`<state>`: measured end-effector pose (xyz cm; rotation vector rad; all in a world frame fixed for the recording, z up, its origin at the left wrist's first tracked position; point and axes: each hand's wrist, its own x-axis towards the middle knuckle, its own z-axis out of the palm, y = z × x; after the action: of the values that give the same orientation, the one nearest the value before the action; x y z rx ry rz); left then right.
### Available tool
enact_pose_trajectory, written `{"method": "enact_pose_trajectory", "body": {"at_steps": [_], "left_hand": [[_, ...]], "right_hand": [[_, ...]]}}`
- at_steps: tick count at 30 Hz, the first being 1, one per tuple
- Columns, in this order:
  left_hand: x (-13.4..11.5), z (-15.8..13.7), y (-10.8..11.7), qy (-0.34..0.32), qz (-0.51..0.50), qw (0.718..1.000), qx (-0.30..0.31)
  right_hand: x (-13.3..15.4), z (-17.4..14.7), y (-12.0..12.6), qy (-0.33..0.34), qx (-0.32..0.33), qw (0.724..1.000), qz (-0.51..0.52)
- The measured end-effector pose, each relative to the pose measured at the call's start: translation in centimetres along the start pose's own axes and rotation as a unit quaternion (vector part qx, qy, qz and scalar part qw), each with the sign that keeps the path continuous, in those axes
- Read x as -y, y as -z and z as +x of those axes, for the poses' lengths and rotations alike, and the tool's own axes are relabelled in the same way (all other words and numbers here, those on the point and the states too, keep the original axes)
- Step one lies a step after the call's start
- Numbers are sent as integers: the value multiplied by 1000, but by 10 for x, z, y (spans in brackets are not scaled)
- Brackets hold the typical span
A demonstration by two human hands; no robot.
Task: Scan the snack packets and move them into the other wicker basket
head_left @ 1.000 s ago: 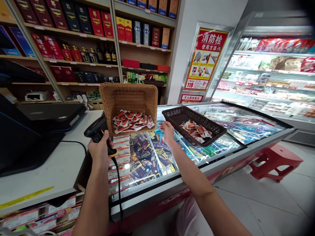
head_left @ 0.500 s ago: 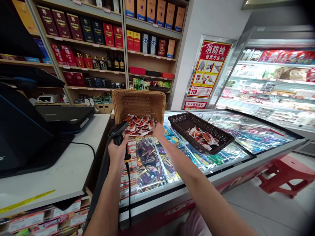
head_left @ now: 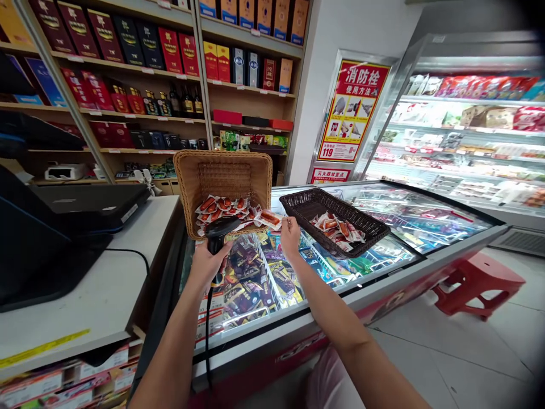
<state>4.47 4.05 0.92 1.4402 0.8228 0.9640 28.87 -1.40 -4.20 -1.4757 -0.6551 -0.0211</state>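
Seen from the head camera, a person leans over a glass-topped chest freezer [head_left: 255, 343], the left hand [head_left: 208, 264] wrapped around the grip of a corded barcode scanner [head_left: 217, 244] and the right hand [head_left: 290, 236] pinching one end of a wrapped sausage packet [head_left: 269, 218]. Whether a finger presses the trigger cannot be told.

Good handling here would seem to mean a light pinch on the wrapper's edge, so that the fingers cover no print and the sausage is not squeezed. The packet is best held taut and flat, any code turned squarely toward the scanner's nose; no code can be made out from this angle. A steady left wrist, with the black cable [head_left: 208, 329] hanging free, should help the aim.

The packet lies between the two hands, to the left of the right fingertips and just beyond the scanner's nose, apart from it in this view. Its far end overlaps the lower right corner of a tan wicker basket [head_left: 225, 176], where more sausage packets [head_left: 213, 210] are heaped. Just right of the right hand, a shallow dark brown basket [head_left: 304, 205] on the freezer glass holds a smaller pile [head_left: 336, 227] of similar packets.
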Motion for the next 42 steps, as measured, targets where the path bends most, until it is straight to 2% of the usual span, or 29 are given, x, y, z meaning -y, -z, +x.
{"method": "enact_pose_trajectory", "body": {"at_steps": [5,8,15,24,29,31,33,36,39,42], "left_hand": [[1,-3,-3,13,22,999,43],[-3,-5,-5,10,25,999,43],[-1,-5,-6,-1,43,998,46],[2,-4,-5,-6,73,995,66],[1,-4,-5,3,63,996,59],[-2,-4,-5,3,45,998,46],[-6,-3,-4,5,23,1000,18],[-13,-2,0,6,-5,999,-39],[-18,1,4,-7,-38,994,-103],[-21,5,10,-29,-95,981,-167]], "right_hand": [[-2,4,2,-45,10,998,53],[3,4,4,-52,11,996,77],[14,-2,4,-58,17,996,60],[16,-4,3,-51,10,995,82],[11,2,2,-92,3,990,108],[8,10,3,-118,-40,980,155],[3,22,7,-127,-113,962,214],[-3,36,12,-87,-191,938,275],[-9,33,11,-71,-173,950,251],[-9,16,1,-66,-100,983,141]]}}
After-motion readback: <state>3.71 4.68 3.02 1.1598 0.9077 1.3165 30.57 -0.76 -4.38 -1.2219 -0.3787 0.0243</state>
